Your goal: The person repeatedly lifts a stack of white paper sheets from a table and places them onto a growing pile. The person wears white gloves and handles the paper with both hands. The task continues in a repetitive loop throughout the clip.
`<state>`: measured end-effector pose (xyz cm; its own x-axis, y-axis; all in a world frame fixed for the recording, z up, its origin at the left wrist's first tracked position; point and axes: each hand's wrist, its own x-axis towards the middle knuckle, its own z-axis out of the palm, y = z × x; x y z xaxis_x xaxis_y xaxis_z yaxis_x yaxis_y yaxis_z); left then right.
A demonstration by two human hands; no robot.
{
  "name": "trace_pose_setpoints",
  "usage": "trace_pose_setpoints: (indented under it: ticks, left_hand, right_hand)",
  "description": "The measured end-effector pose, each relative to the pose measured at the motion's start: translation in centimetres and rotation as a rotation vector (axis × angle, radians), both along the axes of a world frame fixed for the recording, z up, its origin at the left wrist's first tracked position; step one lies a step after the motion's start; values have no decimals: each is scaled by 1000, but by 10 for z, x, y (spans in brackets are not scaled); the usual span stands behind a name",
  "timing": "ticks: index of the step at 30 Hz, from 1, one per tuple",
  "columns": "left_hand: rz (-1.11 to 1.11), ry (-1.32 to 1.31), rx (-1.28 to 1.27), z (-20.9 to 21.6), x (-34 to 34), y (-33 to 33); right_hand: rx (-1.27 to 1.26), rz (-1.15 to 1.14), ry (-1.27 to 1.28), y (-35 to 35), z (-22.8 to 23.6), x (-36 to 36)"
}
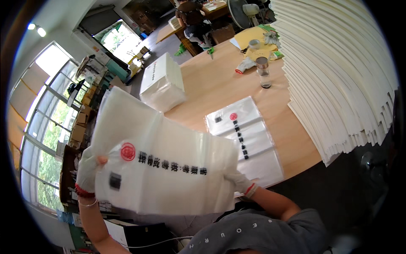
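In front of me I hold up a sheaf of milky plastic bags [177,148] with a red round mark, a black patch and a row of dark print. My left hand [87,171], in a white glove with a red cuff, grips its left edge, the thumb on the front. My right hand [240,182], gloved too, closes on the right edge, with its fingers partly hidden. More printed plastic bags [253,144] lie flat on the wooden table [211,80], just beyond my right hand.
A thick wrapped stack [163,82] stands at the table's left edge. Tall piled white sheets [338,72] rise at the right. A glass jar [263,74], a glove [246,65], green scissors [210,51] and a tape roll [254,44] lie farther back. Another person [192,19] sits beyond.
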<state>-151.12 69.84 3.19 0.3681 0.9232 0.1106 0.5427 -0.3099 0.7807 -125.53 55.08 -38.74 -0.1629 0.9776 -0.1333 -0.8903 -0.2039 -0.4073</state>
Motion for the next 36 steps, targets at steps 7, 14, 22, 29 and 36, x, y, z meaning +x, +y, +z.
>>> trace_pose_setpoints:
  ticks: [7,14,22,29,36]
  left_hand:
    - [-105,-30,-306,-99,47,56]
    - [-367,-98,-348,-218,58,92]
    - [-521,-413,-458,-326,0,103]
    - [-426,-892,-296,-253,-49,34]
    - [-231,-854,183,-128,-100,27]
  right_hand:
    - [-111,-462,-442,-93,8,54]
    - [-198,-899,-879,-207,43,25]
    - [-179,-680,-1197,-207,139,-117]
    - [1,-934,-1287,-237,78,-137]
    - [113,-690,-1024,-193,45,-132]
